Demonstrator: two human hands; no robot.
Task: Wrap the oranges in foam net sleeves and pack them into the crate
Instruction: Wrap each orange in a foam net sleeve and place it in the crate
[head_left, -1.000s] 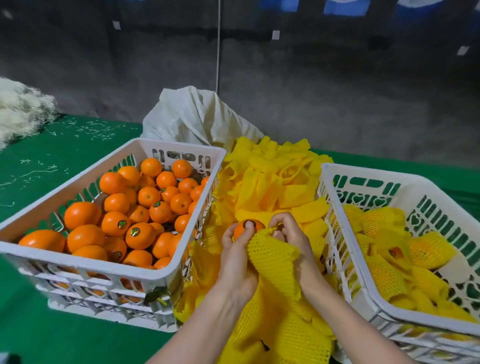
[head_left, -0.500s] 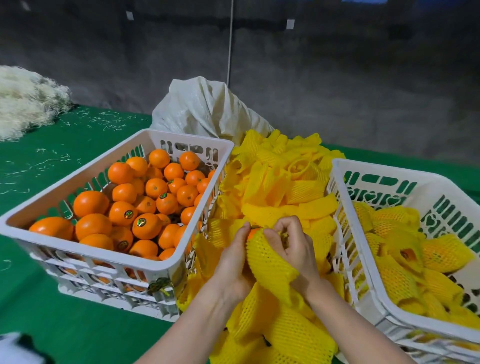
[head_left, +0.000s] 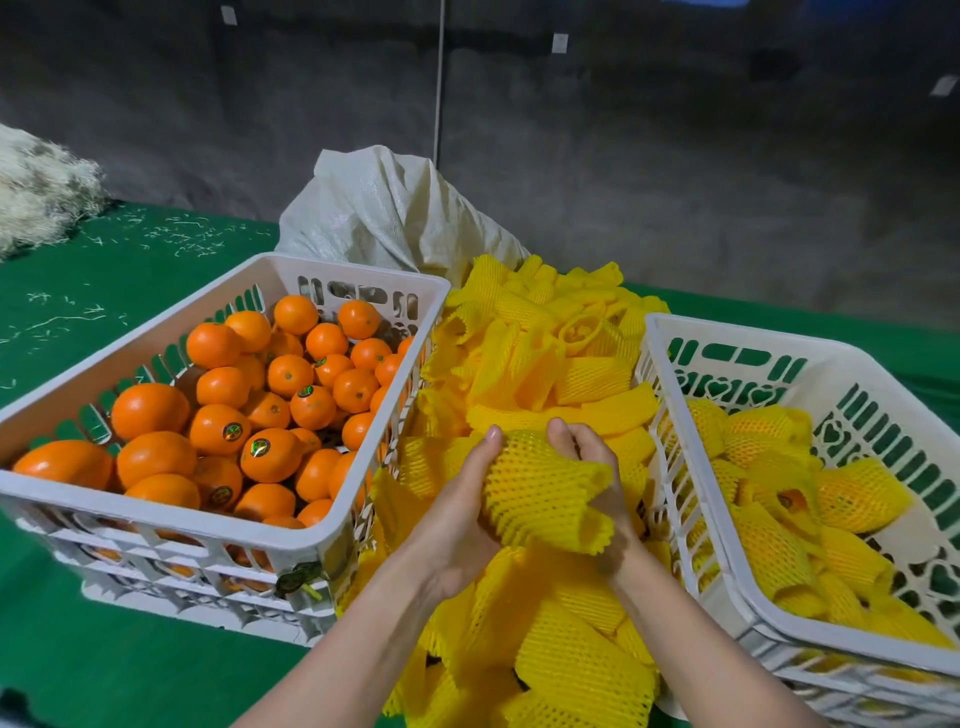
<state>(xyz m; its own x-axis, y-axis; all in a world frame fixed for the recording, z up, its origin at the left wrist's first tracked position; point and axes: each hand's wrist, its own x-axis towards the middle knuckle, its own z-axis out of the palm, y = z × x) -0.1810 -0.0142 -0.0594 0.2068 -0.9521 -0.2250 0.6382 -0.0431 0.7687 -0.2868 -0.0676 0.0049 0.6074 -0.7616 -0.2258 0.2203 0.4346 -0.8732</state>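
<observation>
**Entry: sleeve held in both hands, between the two crates**

The foam net sleeve (head_left: 540, 493) is yellow and bulges round at its far end. Its near end is open and ruffled. What it covers is hidden by the mesh. It is held above the near part of the pile of loose sleeves (head_left: 545, 364), about midway along the worktop's (head_left: 104, 665) near edge.

The left hand (head_left: 457, 519) grips the sleeve from the left, with the palm under it and the thumb lying up along its far end. The right hand (head_left: 597, 467) grips it from the right, with the fingers curled into the mesh at the far end. The two thumbs are close together across the top.

The pile of yellow sleeves fills the gap between the crates and runs from the near edge back toward the far edge. It touches both crate walls.

The left crate (head_left: 311, 545) is white and holds bare oranges (head_left: 218, 431), several with round stickers. It stands on a second crate of the same kind.

The right crate (head_left: 753, 335) is white and lies toward the right edge. It holds wrapped oranges (head_left: 857, 493) heaped along its right side.

A pale woven sack (head_left: 384, 218) stands at the far edge, behind the pile. A heap of white shredded fibre (head_left: 36, 192) sits at the far left corner, with stray strands on the green cover.
</observation>
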